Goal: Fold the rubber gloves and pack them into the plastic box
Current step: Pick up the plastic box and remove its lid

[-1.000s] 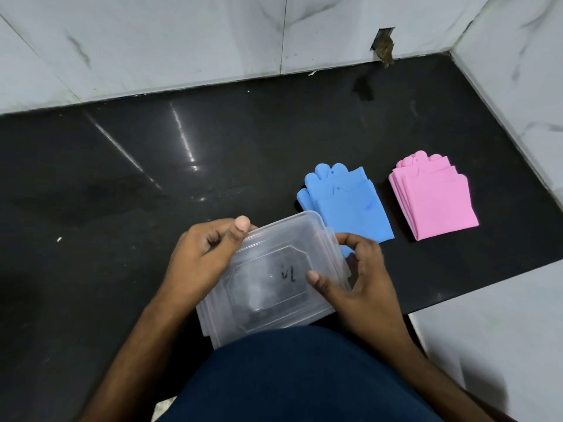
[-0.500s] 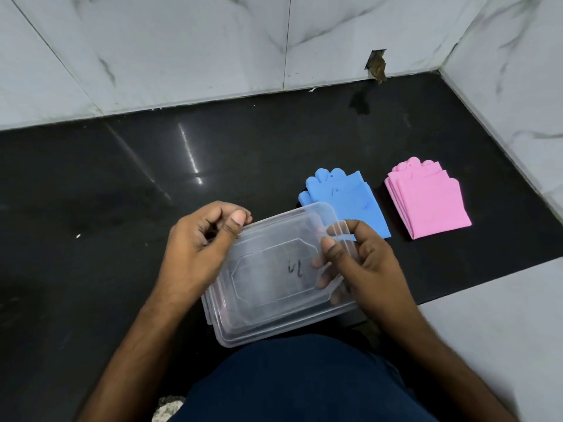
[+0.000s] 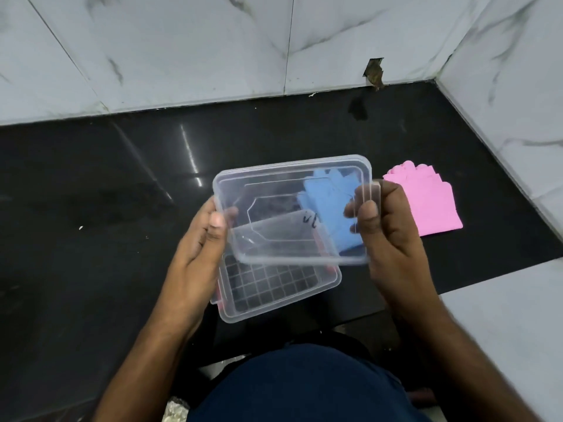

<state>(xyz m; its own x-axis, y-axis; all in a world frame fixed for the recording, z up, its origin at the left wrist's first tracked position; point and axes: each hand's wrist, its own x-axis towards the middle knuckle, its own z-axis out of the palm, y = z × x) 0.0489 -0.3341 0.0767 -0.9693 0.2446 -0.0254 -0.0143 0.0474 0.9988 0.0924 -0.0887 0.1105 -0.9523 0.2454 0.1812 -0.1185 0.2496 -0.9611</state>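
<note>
My right hand [image 3: 393, 236] pinches the clear lid [image 3: 292, 208] up off the plastic box [image 3: 274, 290]; left hand [image 3: 198, 254] grips the box's side to steady it (empty). Folded blue gloves [image 3: 332, 208] and pink gloves [image 3: 426, 202] wait on the black counter [image 3: 91, 208].

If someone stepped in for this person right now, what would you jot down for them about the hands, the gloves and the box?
Right hand: grip on the right edge of the clear lid, which is lifted off and held above the box.
Left hand: holds the left side of the open plastic box, thumb at the lid's left edge.
Box: nothing seen inside; only its grid base shows.
Blue gloves: folded, on the black floor, seen through the lid.
Pink gloves: folded, on the floor to their right.
Done: folding, lid off.
Left: put the lid aside, pack both stacks, close the box.
</note>
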